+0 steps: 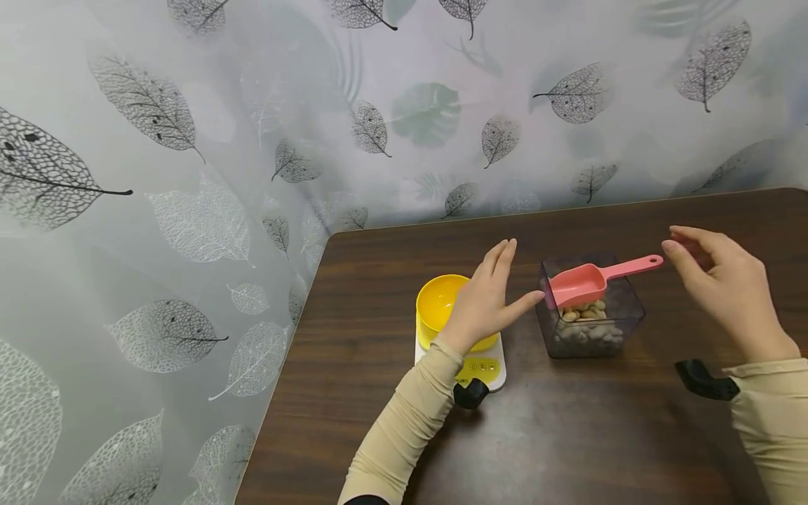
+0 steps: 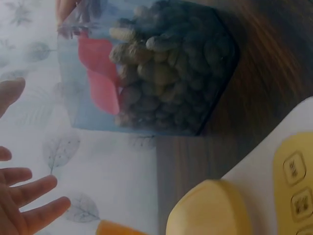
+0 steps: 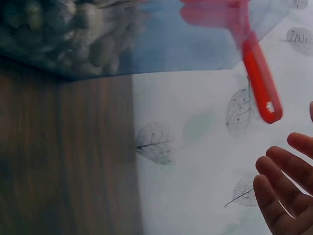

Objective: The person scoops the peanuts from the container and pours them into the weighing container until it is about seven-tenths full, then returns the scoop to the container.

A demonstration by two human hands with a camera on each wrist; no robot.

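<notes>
A pink scoop [image 1: 577, 284] lies across the top of a clear tinted box [image 1: 587, 347], its handle reaching out past the right rim. Peanuts in their shells [image 1: 583, 312] fill the lower part of the box. My right hand [image 1: 726, 280] hovers just right of the handle's end, fingers loosely bent, touching nothing. Over the front of a yellow bowl [image 1: 435, 301] my left hand [image 1: 482, 301] is held with fingers extended, its thumb pointing at the box's left side. The bowl sits on a white and yellow kitchen scale [image 1: 495, 365], partly hidden by the left forearm.
Everything stands on a dark brown wooden table [image 1: 353, 337]. A leaf-patterned wall covering [image 1: 429, 168] rises along the table's back and left edges. A black wrist mount [image 1: 470, 394] juts from the left sleeve near the scale, and another black mount [image 1: 707, 380] from the right.
</notes>
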